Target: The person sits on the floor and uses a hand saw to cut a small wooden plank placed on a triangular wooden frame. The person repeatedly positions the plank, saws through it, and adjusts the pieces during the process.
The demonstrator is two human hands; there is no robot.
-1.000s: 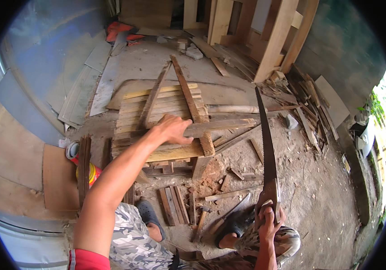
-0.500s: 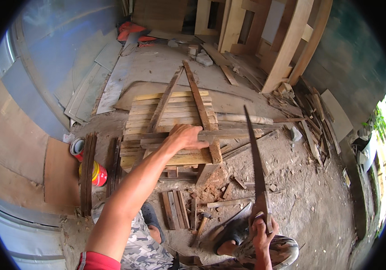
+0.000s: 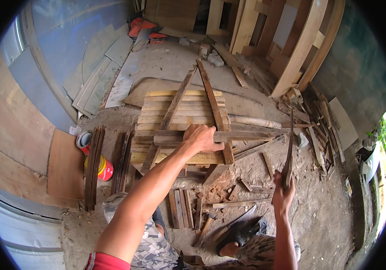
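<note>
My left hand (image 3: 202,136) is closed over wooden strips (image 3: 247,135) that lie crosswise on a low slatted wooden bench (image 3: 184,158). These strips reach past the bench's right edge. Two long narrow boards (image 3: 208,92) rest on the slats and meet in a point at the far end, running under the held strips. To the right, my right hand (image 3: 284,192) is wrapped around the handle of a hand saw (image 3: 290,153). Its blade points away from me, seen nearly edge-on, and is apart from the wood.
Near my feet lie short wood pieces (image 3: 181,209), a hammer (image 3: 204,228) and a large knife (image 3: 234,222). Dark strips (image 3: 95,168) and red-yellow cans (image 3: 105,171) stand at left. Scrap wood (image 3: 321,130) is heaped at right, below a wooden frame (image 3: 298,49).
My right hand has moved forward and right with the saw, whose blade has turned edge-on. My left hand stays on the strips. The whole view has shifted slightly.
</note>
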